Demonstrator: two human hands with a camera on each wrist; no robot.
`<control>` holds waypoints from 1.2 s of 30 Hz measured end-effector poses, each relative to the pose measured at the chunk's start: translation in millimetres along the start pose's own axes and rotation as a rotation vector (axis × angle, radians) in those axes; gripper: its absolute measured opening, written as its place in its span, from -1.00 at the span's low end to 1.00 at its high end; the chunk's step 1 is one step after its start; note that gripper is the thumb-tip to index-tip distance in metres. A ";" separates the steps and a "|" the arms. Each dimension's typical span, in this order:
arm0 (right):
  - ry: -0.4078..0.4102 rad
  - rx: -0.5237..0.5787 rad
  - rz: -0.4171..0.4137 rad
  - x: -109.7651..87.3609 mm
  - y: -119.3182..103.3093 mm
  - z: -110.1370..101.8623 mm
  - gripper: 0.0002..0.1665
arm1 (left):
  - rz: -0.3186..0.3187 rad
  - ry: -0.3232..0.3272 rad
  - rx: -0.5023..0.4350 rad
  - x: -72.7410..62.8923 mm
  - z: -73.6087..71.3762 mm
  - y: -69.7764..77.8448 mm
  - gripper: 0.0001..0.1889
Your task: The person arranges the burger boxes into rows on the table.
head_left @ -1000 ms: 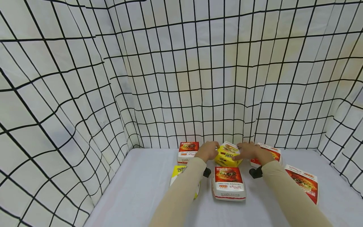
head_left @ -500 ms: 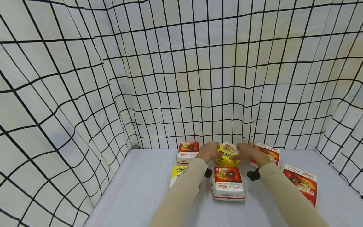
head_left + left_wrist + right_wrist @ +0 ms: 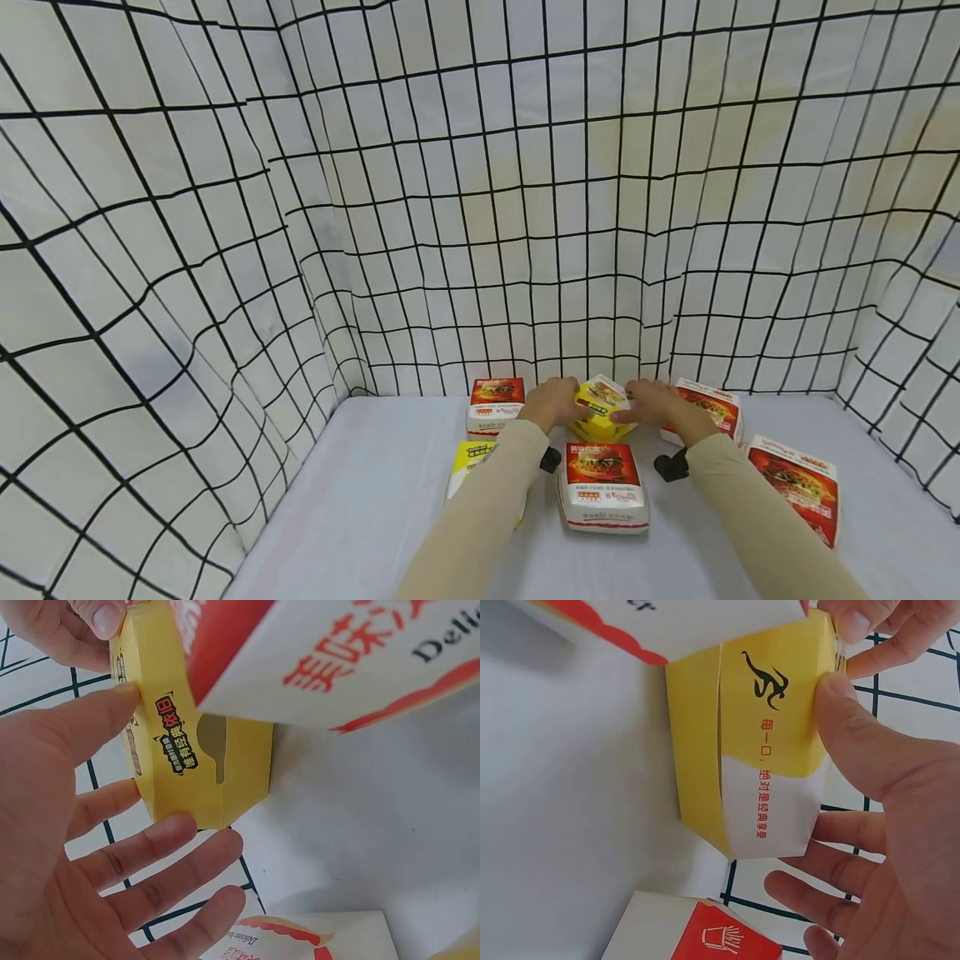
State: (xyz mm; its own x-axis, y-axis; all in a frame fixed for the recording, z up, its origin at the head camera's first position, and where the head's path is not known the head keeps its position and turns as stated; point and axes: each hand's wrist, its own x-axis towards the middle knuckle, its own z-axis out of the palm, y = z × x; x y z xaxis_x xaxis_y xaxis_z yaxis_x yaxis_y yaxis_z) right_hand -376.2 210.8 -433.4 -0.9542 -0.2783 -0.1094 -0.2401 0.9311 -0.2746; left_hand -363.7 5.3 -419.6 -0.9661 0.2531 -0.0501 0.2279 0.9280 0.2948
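Observation:
Near the back of the table, a yellow burger box [image 3: 598, 423] stands between both hands, with a burger picture on its white top. My left hand [image 3: 553, 402] holds its left side. In the left wrist view, the thumb and index finger touch the yellow carton [image 3: 176, 750] while the other fingers spread past it. My right hand [image 3: 662, 404] holds the opposite side. The right wrist view has its thumb on an edge of the yellow carton [image 3: 772, 712], the other fingers spread below. Part of the far side is hidden by the hands.
A red-and-white burger box [image 3: 603, 492] lies just in front. Another red-and-white box [image 3: 497, 408] sits back left, above a partly covered yellow box [image 3: 467, 467]. Two more red-and-white boxes stand right, one rear [image 3: 712, 407] and one nearer [image 3: 797, 483]. Black netting [image 3: 480, 283] hangs behind.
Both hands stay on the yellow burger box, which keeps almost the same place. The head view shifts very slightly.

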 end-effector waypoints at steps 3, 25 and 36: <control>0.004 0.013 -0.005 -2.2 -1.7 -0.6 -0.16 | 0.005 -0.004 0.004 0.6 0.8 -1.2 -0.42; 0.027 0.028 -0.006 -6.6 -7.6 0.6 -0.46 | -0.026 -0.041 -0.021 -3.9 3.0 -1.5 -0.14; 0.029 0.018 0.000 -8.9 -11.1 0.3 -0.47 | 0.007 -0.058 -0.034 -0.5 1.8 -8.1 -0.16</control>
State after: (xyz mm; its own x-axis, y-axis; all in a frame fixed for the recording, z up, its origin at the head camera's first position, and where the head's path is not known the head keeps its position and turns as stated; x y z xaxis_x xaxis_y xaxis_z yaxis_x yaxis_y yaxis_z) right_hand -365.0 202.8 -429.7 -0.9592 -0.2708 -0.0814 -0.2368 0.9266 -0.2921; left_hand -364.9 -1.8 -423.7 -0.9557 0.2759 -0.1028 0.2294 0.9166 0.3275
